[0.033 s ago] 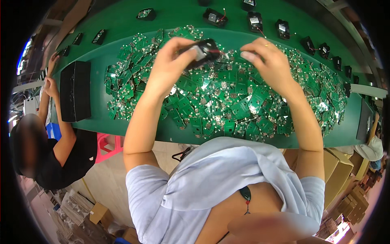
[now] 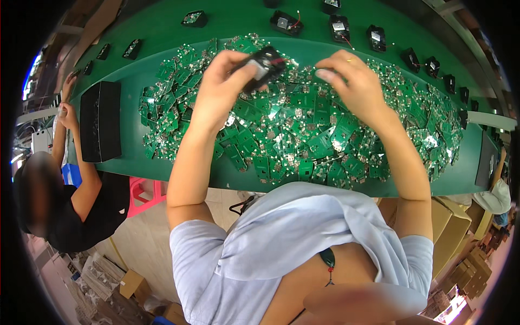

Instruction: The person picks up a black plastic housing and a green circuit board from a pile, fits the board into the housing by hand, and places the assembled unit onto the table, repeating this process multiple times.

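My left hand (image 2: pixel 219 81) is closed round a black plastic casing (image 2: pixel 269 60), held tilted above a heap of green circuit boards (image 2: pixel 292 124). A silvery block sits inside the casing under my thumb, and a short red wire (image 2: pixel 277 61) shows at its right side. To the right, apart from the casing, my right hand (image 2: pixel 352 78) holds its thumb and forefinger close together in a pinch. Whatever lies between those fingertips is too small to make out. Its wrist is over the boards too.
Similar black casings (image 2: pixel 340 28) stand on the green belt (image 2: pixel 233 24) beyond the heap, several with red wires. A black box (image 2: pixel 101 122) stands at the left end. A co-worker's arm (image 2: pixel 86 179) reaches in at left; another person's sleeve (image 2: pixel 493 199) shows at right.
My left hand has shifted slightly left with the casing, which is now tilted more. My right hand has moved a little left.
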Demonstrator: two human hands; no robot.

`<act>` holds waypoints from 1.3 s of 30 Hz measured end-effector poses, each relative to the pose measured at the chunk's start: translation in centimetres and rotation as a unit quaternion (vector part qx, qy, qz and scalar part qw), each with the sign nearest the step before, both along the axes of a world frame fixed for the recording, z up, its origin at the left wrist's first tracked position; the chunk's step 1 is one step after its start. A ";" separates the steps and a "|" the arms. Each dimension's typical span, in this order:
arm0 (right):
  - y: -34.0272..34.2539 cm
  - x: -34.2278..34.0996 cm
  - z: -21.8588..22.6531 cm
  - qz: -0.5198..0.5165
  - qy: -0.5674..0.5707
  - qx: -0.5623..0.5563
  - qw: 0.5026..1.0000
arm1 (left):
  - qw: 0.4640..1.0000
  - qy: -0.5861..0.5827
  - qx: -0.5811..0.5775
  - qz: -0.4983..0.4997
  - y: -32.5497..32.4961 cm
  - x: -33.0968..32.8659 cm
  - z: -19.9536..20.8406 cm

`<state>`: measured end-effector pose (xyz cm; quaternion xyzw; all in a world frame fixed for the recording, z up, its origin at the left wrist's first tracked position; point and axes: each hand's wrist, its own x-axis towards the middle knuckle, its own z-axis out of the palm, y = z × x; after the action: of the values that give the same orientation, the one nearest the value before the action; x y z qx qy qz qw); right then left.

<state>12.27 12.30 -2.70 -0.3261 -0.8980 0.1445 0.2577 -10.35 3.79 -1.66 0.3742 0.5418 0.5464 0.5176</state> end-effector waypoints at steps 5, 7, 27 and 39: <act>0.3 -3.7 -2.2 -0.014 -0.060 -0.045 0.997 | 0.993 -0.076 0.035 0.086 -1.2 0.1 0.4; 0.5 -5.2 -2.9 0.006 -0.068 -0.035 0.997 | 0.993 -0.065 0.033 0.092 -1.8 -0.1 0.4; -4.3 2.4 3.1 -0.051 0.243 -0.424 0.871 | 0.982 -0.007 0.058 -0.179 -1.4 5.9 0.3; -7.3 5.4 3.4 -0.156 0.484 -0.394 0.765 | 0.986 -0.147 0.007 -0.085 -1.7 8.3 0.7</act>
<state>17.65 5.04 0.71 -0.4209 -0.4545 0.5826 0.5261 -2.02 2.08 -0.97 0.3382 0.4225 0.5531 0.6334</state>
